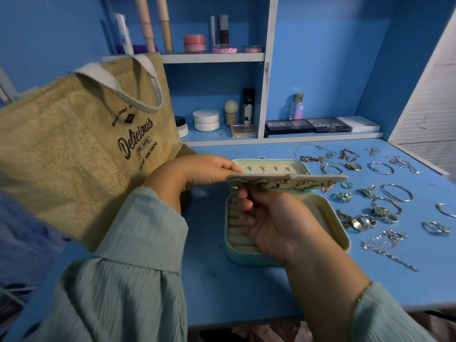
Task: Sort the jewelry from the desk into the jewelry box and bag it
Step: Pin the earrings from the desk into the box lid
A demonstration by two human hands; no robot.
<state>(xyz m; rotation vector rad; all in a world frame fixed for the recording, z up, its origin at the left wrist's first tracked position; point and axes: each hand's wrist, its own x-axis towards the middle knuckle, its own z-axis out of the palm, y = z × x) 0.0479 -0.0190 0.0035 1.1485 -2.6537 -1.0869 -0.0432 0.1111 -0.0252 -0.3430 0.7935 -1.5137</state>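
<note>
A pale green jewelry box (333,218) lies open on the blue desk, its cream ring rolls showing at the left. Above it a cream earring panel (286,180) hangs level, studded with several earrings. My left hand (209,169) pinches the panel's left end. My right hand (274,218) is under the panel, its fingers curled up against the underside near the left earrings. Loose rings, bangles and chains (385,206) lie scattered on the desk to the right of the box. A jute bag (81,149) printed "Delicious" stands at the left.
Shelves behind hold cosmetics: white jars (206,119), a perfume bottle (297,107), and palettes (308,125). A white slatted panel (427,114) borders the right. The desk's front edge (246,319) runs below my wrists.
</note>
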